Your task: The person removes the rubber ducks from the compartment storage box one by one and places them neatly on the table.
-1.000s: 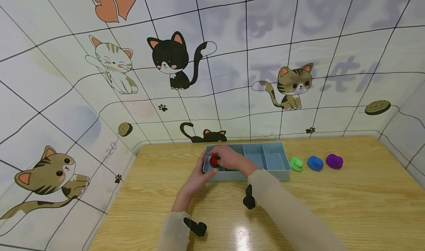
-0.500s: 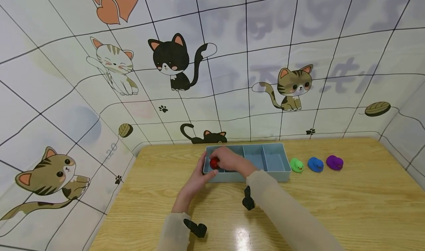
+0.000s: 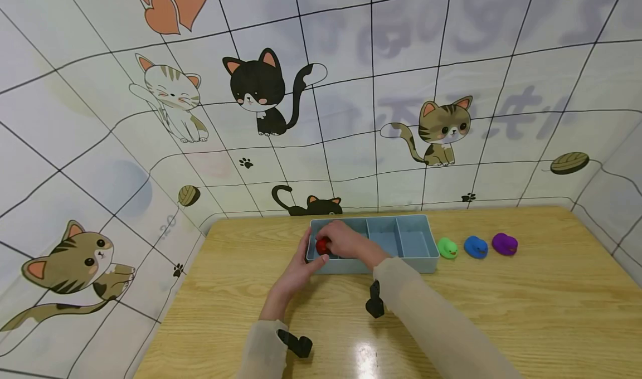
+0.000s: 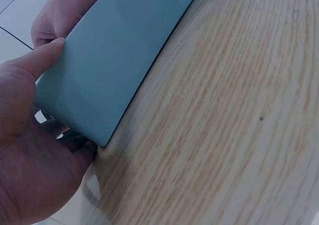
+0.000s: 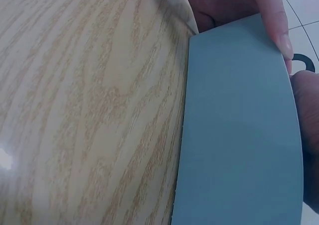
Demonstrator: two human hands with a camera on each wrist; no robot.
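A long grey-blue divided box [image 3: 421, 265] stands near the back of the table. My left hand [image 3: 295, 272] holds its left end, thumb on the front wall and fingers around the end; the left wrist view shows this grip on the box wall [image 4: 119, 60] closely. Inside the leftmost compartment is a small, rounded, shiny red toy [image 3: 321, 246]. My right hand [image 3: 347, 242] reaches over the front rim and pinches the red toy, its fingertips partly hidden. Only part of my right hand [image 5: 308, 110] shows behind the box wall [image 5: 239, 130] in the right wrist view.
To the right of the box, a green rubber duck [image 3: 448, 248], a blue duck [image 3: 476, 247] and a purple duck [image 3: 505, 244] stand in a row on the wooden table [image 3: 501, 312]. A cat-patterned wall covering [image 3: 351, 161] rises directly behind the table.
The red toy has shifted slightly within the leftmost compartment, with my right hand at it. My left hand and the box have stayed in place.
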